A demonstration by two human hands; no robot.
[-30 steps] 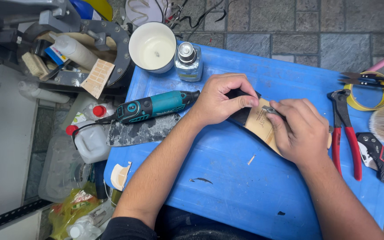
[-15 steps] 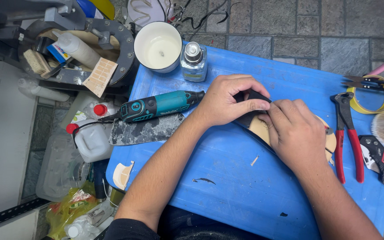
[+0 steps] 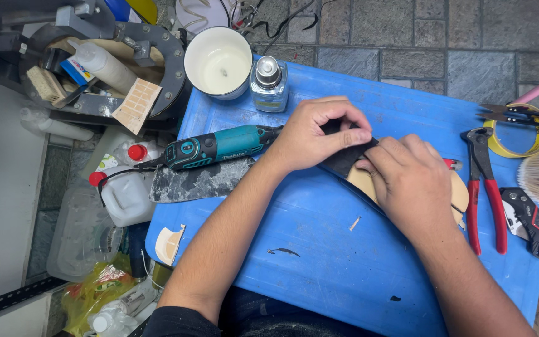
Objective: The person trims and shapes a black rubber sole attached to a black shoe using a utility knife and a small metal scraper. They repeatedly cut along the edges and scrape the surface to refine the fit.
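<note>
On blue table (image 3: 319,262), both hands pinch seemingly tan-backed black piece (image 3: 344,159).

A yellow-green plastic package (image 3: 92,290) lies on the floor, lower left

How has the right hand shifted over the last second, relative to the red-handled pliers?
Yes. The right hand slid toward the left hand, away from the red-handled pliers, and now covers more of the tan piece.

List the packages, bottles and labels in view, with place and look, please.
White squeeze bottle: lying in the grey round holder, top left, blue label.
Clear glass bottle: upright beside the white cup, metal cap.
White jug: left of the blue table, red cap.
Yellow-green bag: crumpled, bottom left.
</note>
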